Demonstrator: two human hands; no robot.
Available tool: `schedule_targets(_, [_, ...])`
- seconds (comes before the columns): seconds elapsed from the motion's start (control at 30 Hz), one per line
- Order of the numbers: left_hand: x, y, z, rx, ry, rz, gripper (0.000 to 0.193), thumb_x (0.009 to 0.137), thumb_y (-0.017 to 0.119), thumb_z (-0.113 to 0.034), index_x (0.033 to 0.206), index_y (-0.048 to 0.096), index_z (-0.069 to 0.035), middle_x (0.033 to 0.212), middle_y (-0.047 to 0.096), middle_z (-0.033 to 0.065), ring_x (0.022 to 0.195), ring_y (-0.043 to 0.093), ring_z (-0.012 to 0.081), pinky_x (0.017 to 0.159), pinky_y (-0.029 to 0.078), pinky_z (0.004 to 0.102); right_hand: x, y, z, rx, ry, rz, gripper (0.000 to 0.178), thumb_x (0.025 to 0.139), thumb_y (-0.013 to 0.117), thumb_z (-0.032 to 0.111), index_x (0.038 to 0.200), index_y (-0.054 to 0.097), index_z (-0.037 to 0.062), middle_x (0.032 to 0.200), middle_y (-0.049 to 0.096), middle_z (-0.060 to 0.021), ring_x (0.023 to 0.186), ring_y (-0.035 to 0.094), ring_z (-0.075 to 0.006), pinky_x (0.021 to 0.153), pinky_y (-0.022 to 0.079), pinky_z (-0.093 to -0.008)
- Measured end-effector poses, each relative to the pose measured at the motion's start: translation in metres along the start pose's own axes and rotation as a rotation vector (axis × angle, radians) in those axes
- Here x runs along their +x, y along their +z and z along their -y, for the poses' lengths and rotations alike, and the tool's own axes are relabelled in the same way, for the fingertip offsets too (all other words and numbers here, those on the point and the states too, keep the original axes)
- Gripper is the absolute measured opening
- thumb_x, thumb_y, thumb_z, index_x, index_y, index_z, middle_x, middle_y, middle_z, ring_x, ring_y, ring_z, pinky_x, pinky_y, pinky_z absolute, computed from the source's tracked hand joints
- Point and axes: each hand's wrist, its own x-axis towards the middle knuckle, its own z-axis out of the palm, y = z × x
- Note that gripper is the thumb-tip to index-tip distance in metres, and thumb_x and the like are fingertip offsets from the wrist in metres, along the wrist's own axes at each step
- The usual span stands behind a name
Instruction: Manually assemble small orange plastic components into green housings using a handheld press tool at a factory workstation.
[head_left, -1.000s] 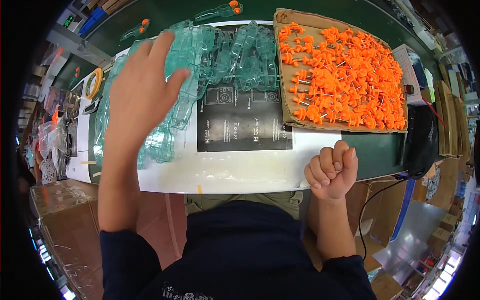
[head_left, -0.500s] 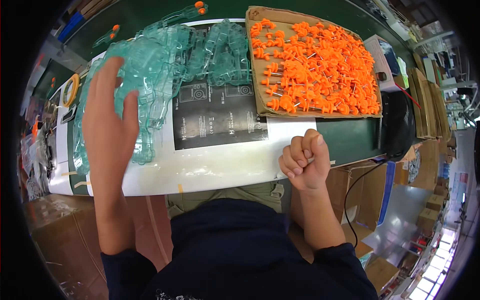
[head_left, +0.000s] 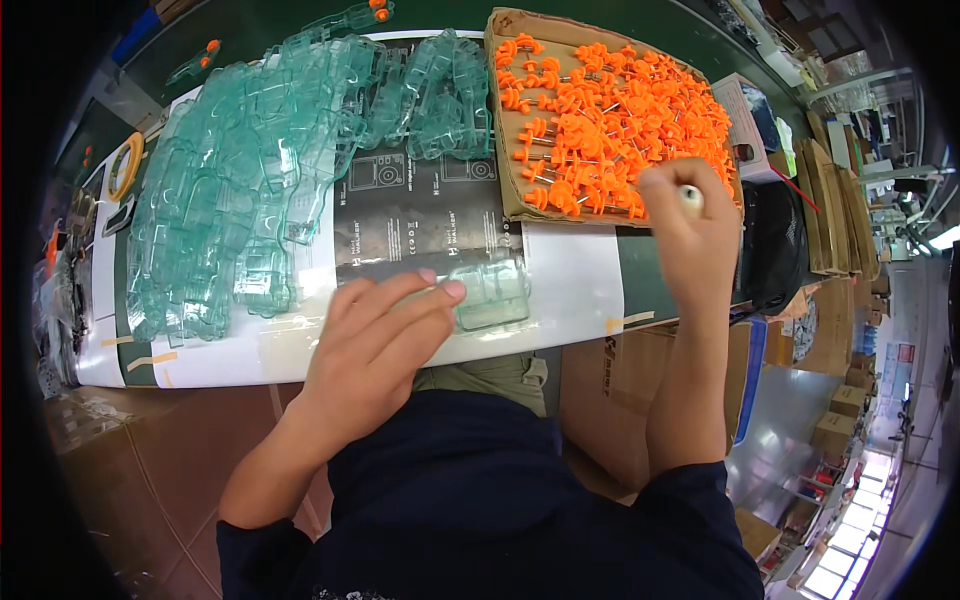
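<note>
At the front of the table, my left hand (head_left: pixel 385 345) has its fingertips on the left edge of a clear plastic shell (head_left: pixel 497 300), which lies flat; the thumb is hidden. My right hand (head_left: pixel 700 230) is raised beside the near edge of a shallow cardboard tray (head_left: pixel 510 150), curled around a pale, round-ended object (head_left: pixel 690 199) with a dark centre. Most of that object is covered by the fingers. Orange plastic pieces with metal shafts (head_left: pixel 620 120) fill the tray. A large heap of greenish clear plastic shells (head_left: pixel 250 150) spreads over the left half of the table.
Black printed sheets (head_left: pixel 410 225) lie on the white table covering (head_left: pixel 575 280). A roll of yellow tape (head_left: pixel 125 165) is at the far left. Right of the tray are a white box (head_left: pixel 745 115) and a black bag (head_left: pixel 775 245). Cardboard boxes (head_left: pixel 620 390) stand below the table's right side.
My left hand has moved from the heap to the front middle, where a clear shell now lies under its fingertips. My right hand has risen toward the tray, showing a pale object in its grip.
</note>
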Motion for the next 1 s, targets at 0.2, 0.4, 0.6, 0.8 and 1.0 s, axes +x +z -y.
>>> schedule_targets(0.2, [-0.009,0.013,0.005,-0.034,-0.044,0.186,0.028,0.082,0.064,0.002,0.110,0.064,-0.004,0.126,0.070,0.0054,0.110,0.065,0.0249,0.094,0.045,0.0361,0.009,0.009,-0.015,-0.668,-0.168,0.093,0.015,0.094,0.069,0.019,0.096,0.068,0.0046,0.073,0.066,-0.0069,0.059,0.054,-0.0148,0.054,0.043,-0.0293])
schedule_targets(0.4, [-0.006,0.017,0.016,-0.127,-0.254,0.103,0.030,0.082,0.064,0.002,0.111,0.064,-0.005,0.124,0.069,0.0067,0.112,0.064,0.0252,0.098,0.043,0.0388,0.013,0.005,-0.021,-0.653,-0.055,-0.003,0.018,0.092,0.069,0.021,0.102,0.070,0.0066,0.082,0.071,-0.0099,0.070,0.063,-0.0230,0.064,0.049,-0.0359])
schedule_targets(0.6, [0.014,0.016,0.006,-0.006,-0.215,-0.009,0.029,0.082,0.066,-0.001,0.111,0.064,-0.006,0.123,0.068,0.0062,0.115,0.062,0.0253,0.100,0.042,0.0395,0.006,0.007,-0.023,-0.526,-0.062,-0.035,0.016,0.091,0.069,0.020,0.098,0.072,0.0055,0.079,0.070,-0.0093,0.069,0.062,-0.0209,0.063,0.049,-0.0342])
schedule_targets(0.8, [0.025,0.022,-0.008,-0.026,-0.126,0.027,0.029,0.083,0.069,-0.005,0.111,0.064,-0.006,0.123,0.068,0.0059,0.115,0.061,0.0256,0.101,0.041,0.0403,0.002,0.019,-0.006,-0.765,-0.051,0.124,0.015,0.090,0.070,0.019,0.093,0.073,0.0044,0.080,0.070,-0.0085,0.069,0.061,-0.0183,0.063,0.049,-0.0326])
schedule_targets(1.0, [0.026,0.022,-0.011,-0.035,-0.142,0.078,0.029,0.084,0.069,-0.006,0.113,0.064,-0.007,0.127,0.067,0.0066,0.118,0.060,0.0253,0.105,0.038,0.0422,0.010,0.030,-0.013,-0.854,-0.148,0.196,0.015,0.089,0.071,0.019,0.094,0.074,0.0058,0.085,0.072,-0.0095,0.071,0.063,-0.0213,0.065,0.051,-0.0340])
